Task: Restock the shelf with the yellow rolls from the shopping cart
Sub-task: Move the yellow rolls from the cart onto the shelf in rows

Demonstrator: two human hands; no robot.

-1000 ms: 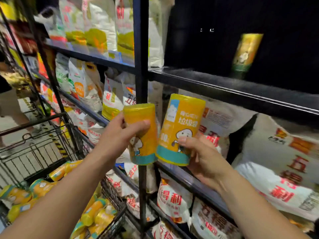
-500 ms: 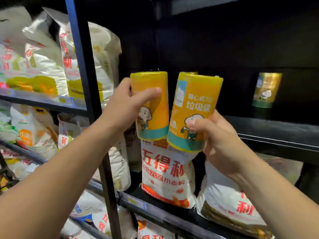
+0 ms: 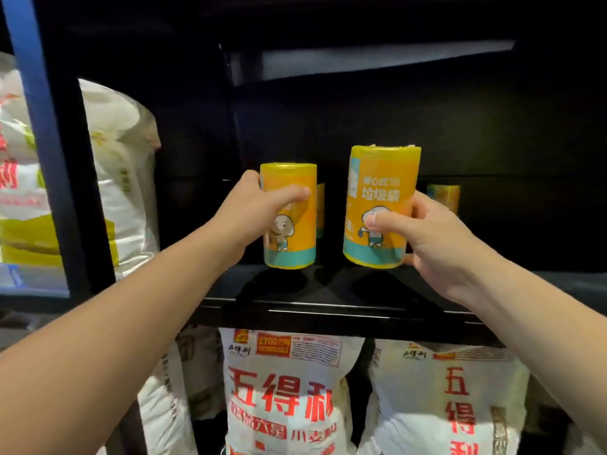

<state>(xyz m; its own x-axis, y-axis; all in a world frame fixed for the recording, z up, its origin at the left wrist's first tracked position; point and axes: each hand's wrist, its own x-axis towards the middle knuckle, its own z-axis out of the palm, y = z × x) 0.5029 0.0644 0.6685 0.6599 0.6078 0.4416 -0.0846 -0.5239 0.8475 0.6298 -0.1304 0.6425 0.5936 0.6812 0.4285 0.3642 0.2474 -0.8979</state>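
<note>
My left hand (image 3: 254, 208) grips an upright yellow roll (image 3: 292, 224) with a teal band and a cartoon figure. Its base is just over the black shelf (image 3: 328, 300), and I cannot tell whether it touches. My right hand (image 3: 430, 234) holds a second yellow roll (image 3: 377, 192), slightly tilted and a little above the shelf. Both rolls are inside the dark shelf bay. Another yellow roll (image 3: 445, 197) stands at the back right of the shelf. The edge of one more roll (image 3: 321, 205) shows behind the left one. The shopping cart is out of view.
A black upright post (image 3: 65, 152) stands to the left, with white flour sacks (image 3: 124, 165) beyond it. More white sacks with red characters (image 3: 285, 395) fill the shelf below. The shelf bay is dark, with the underside of the higher shelf (image 3: 361, 57) above.
Both hands have lifted the rolls from in front of the lower shelf up into the dark shelf bay. The view has moved up and right, away from the cart.
</note>
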